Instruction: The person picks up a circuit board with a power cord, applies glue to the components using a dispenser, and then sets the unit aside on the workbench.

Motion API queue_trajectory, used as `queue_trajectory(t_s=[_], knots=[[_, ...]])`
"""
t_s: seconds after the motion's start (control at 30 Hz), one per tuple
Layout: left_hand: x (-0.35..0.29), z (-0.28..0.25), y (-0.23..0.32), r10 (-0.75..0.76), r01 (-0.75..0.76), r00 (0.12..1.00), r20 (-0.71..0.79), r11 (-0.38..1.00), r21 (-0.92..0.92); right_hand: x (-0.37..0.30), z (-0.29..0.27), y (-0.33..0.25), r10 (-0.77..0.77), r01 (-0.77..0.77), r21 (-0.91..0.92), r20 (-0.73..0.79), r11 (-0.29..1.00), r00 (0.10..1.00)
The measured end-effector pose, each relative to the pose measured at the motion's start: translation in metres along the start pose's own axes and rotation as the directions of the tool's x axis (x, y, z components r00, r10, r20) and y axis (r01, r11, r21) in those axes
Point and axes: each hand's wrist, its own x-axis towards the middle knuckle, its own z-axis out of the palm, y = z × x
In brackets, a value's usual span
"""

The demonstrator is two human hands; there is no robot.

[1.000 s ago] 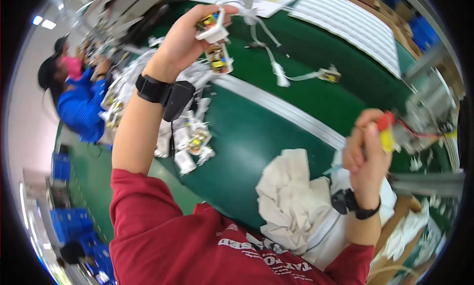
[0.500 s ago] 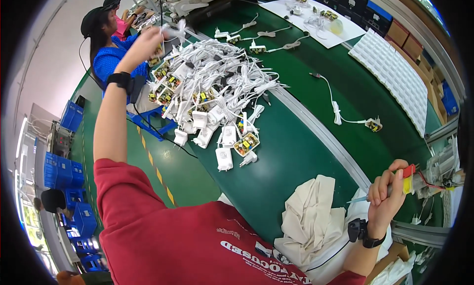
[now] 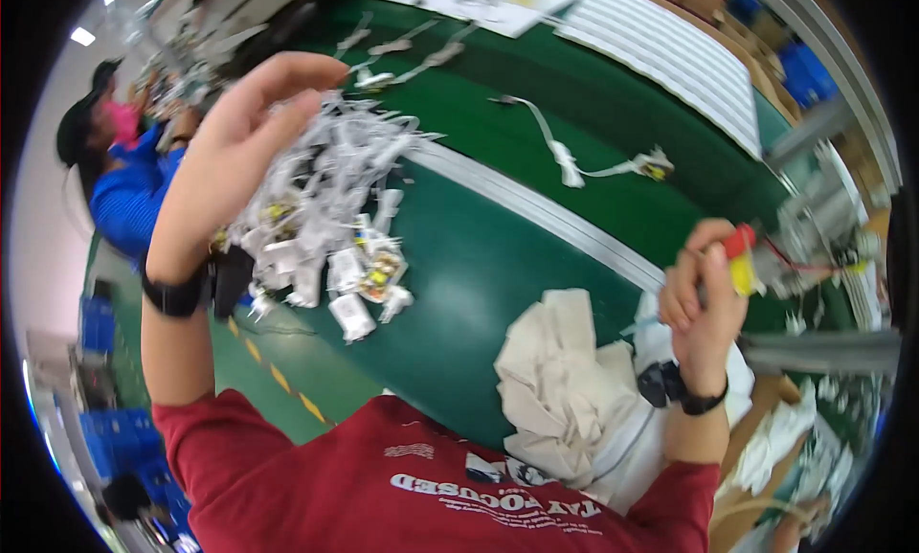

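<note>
My left hand (image 3: 239,146) is raised over the left side of a heap of white charger cables (image 3: 330,165). Its thumb and curved fingers stand apart, and nothing shows between them. At the near end of the heap lie white plug housings (image 3: 352,318) and an uncovered charger circuit board (image 3: 383,273). On the right, my right hand (image 3: 704,299) is closed around a slim tool with a thin pale blue tip (image 3: 643,325) pointing left; its exact kind is unclear. Just past its thumb is a red and yellow part (image 3: 741,256) beside a clear fixture with wires (image 3: 814,232).
Crumpled beige cloth (image 3: 565,381) lies near my body. Beyond the metal rail (image 3: 536,208), a single cable with an exposed board (image 3: 656,165) rests on the green belt. A ridged white tray (image 3: 661,65) lies at the back. A person in blue (image 3: 134,194) sits at far left.
My left hand has come nearer from the heap's far end; the white item it held no longer shows. My right hand keeps its grip on the tool. The whole view has shifted.
</note>
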Motion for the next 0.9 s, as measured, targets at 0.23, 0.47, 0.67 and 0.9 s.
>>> queue_trajectory(t_s=[0.23,0.47,0.67,0.9], knots=[[0.054,0.231,0.063,-0.087,0.54,0.801,0.593,0.532,-0.652,-0.002,-0.004,-0.009,0.005,-0.006,-0.055,-0.007,0.998,1.0],[0.147,0.386,0.049,0.547,-0.49,0.777,-0.312,0.836,0.247,-0.004,-0.008,-0.014,0.007,-0.008,-0.065,-0.012,0.998,1.0],[0.182,0.412,0.054,0.273,-0.245,0.961,0.035,0.79,0.562,-0.003,-0.001,-0.012,0.029,-0.029,-0.059,0.0,0.998,1.0],[0.172,0.349,0.052,0.5,-0.497,0.866,0.016,0.857,0.134,-0.003,-0.007,-0.011,-0.009,0.008,-0.054,-0.018,0.999,1.0]])
